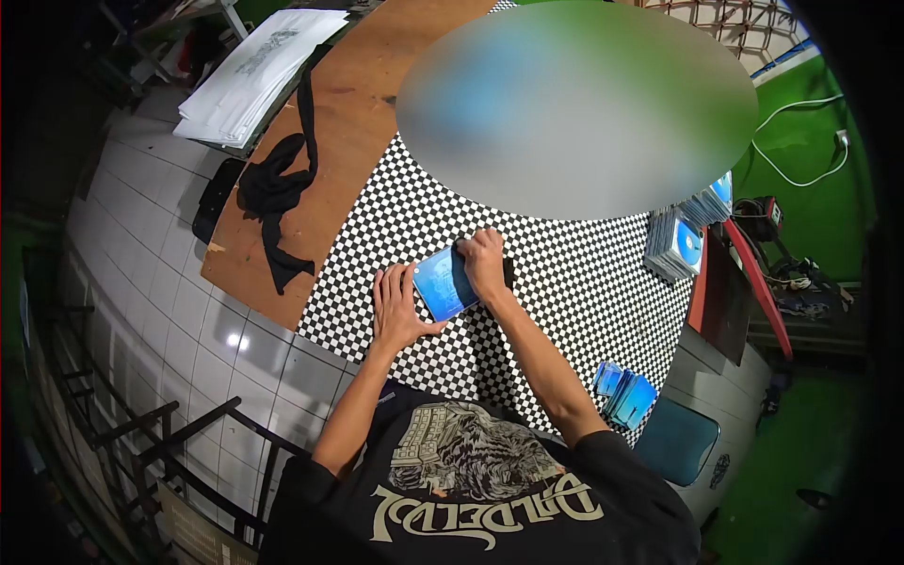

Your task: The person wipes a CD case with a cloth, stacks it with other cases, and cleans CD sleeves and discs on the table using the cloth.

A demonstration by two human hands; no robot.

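Note:
A flat rectangular case with a blue cover (440, 282), which looks like a disc case, lies at a slant on the checkered tabletop. My left hand (395, 309) braces its left side, with the thumb at the lower corner and the fingers along the upper left edge. Over the right part of the case, my right hand (483, 264) is closed with the fingers curled down. Something dark shows at its fingertips, too small to name. A black object (508, 273) is partly hidden behind the right hand.
Stacks of disc cases (672, 247) stand at the table's right edge. Nearer me lie blue printed pieces (628, 397). A black cloth (278, 184) rests on the brown board (350, 71) at left, near a pile of white sheets (254, 75). A blurred patch hides the far side.

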